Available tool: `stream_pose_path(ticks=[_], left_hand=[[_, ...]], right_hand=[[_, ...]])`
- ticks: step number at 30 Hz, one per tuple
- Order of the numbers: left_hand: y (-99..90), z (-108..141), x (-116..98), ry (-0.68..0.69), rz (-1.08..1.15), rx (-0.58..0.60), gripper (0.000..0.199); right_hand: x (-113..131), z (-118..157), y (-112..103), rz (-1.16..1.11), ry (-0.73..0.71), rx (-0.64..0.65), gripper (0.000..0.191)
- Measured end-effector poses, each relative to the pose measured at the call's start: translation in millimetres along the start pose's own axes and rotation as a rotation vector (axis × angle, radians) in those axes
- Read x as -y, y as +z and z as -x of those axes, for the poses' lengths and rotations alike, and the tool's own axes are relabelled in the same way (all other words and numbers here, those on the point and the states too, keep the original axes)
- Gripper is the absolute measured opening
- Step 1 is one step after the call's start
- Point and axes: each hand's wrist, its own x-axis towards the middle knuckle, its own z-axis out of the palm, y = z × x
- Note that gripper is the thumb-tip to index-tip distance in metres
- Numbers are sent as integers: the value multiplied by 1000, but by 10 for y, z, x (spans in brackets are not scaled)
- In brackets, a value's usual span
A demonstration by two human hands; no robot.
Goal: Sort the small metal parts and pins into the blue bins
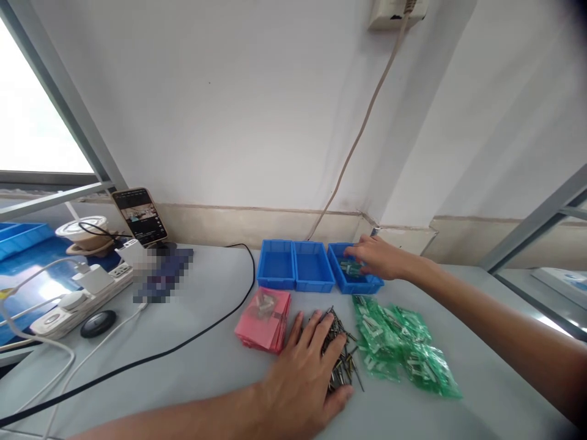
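Note:
My left hand (305, 373) lies palm down with its fingers spread over a pile of thin metal pins, some brass-coloured (342, 360). Part of the pile is hidden under it. Touching or close to its index finger is a stack of pink plastic bags (265, 321), the top one with small pale parts inside. My right hand (373, 255) reaches into the right blue bin (362, 287). Its fingers are bent around a small green plastic bag (351, 267) there; the exact grip is partly hidden. Several filled green bags (403, 342) lie in front of that bin.
Two more blue bins (276, 284) (314, 286) stand side by side against the wall. At left are a power strip (82, 305), a black mouse (98, 324), a phone on a stand (140, 215) and a lidded cup (82, 229). A black cable (183, 342) crosses the table.

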Motion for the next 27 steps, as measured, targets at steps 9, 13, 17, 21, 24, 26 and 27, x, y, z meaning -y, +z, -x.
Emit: stream_pose_path(ticks=[9,13,17,21,24,26,27], left_hand=[[8,7,4,-1,-2,0,68],[-13,5,-11,-8,2,3,65],[17,4,2,-4,-1,8,66],[60,3,34,12,-19,-11,69],[51,1,37,15,-21,-4,69],[31,-1,26,6,-14,9,69],[21,-2,19,1,-12,16,69]], right_hand=[[52,-170,52,-30,2,87,36],[69,-191,82,-70,16,83,28],[40,-156,78,-125,17,53,14],[50,50,15,-206,38,-26,17],[115,339,-61,-248,101,-108,20],[174,575,-81,-312,155,-192,23],[203,697,-69,-346,164,-226,23]])
